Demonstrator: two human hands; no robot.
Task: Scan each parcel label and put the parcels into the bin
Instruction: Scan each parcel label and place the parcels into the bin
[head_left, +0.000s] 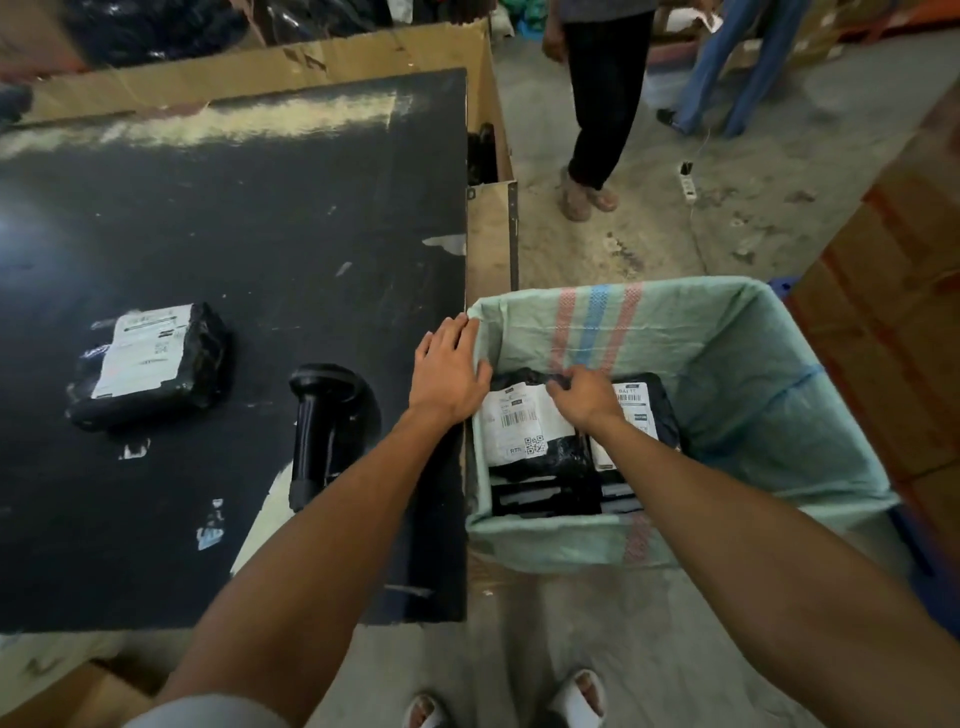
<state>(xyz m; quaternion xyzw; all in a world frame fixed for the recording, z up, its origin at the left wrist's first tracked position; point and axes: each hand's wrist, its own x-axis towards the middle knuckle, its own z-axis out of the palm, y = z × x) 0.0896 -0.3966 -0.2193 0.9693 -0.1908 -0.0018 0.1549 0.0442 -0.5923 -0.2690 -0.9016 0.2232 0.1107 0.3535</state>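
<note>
Seen from the camera on my head, looking down along both bare forearms: my left hand (449, 371) lies flat with the fingers spread, palm down, resting across the right edge of the scuffed black tabletop (234, 218) and touching the near-left corner of the pale green woven sack lining the bin (753, 364). My right hand (587, 397) reaches down inside that bin, fingers curled and pinched on the upper edge of a black plastic-wrapped parcel with a white printed label (524, 421), which lies on top of the pile within. Just to its right, partly under my wrist, is a second black parcel with a white barcode label (641, 402), and more dark packages lie beneath them both. The sack has a band of pink and blue stripes (592, 327) running down its far wall. On the table, well apart from the bin, a third black wrapped parcel with a large white label (150, 364) sits near the left side. Between it and my left arm, a black handheld barcode scanner (322, 426) lies on the tabletop, handle pointing toward me. Beyond the table stands a large brown cardboard box (322, 62). On the grey concrete floor (701, 234) past the bin, two other people's legs are visible. My own feet in white sandals (579, 699) show at the bottom edge.
</note>
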